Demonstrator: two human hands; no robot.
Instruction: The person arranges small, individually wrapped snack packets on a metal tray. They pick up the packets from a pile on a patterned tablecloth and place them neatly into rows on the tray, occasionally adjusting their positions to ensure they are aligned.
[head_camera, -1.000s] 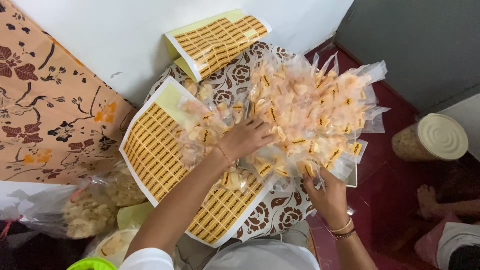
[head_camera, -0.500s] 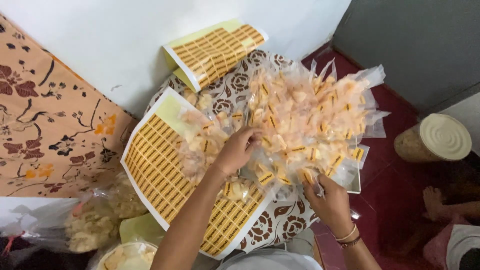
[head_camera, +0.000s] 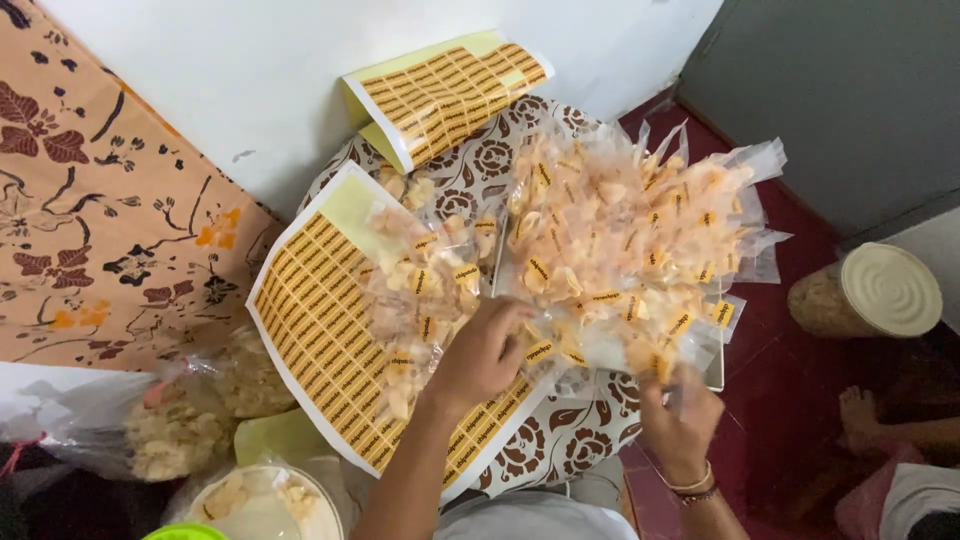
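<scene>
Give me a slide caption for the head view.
Both hands, left hand and right hand, handle small clear snack packets beside yellow sticker sheets.

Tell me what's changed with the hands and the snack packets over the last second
The left hand slid from the middle of the pile down toward its near edge, resting on small clear packets over the sticker sheet. The right hand stayed under the near edge of the big heap of packets, gripping it. The second sticker sheet, the lidded jar and the patterned table did not move.
</scene>
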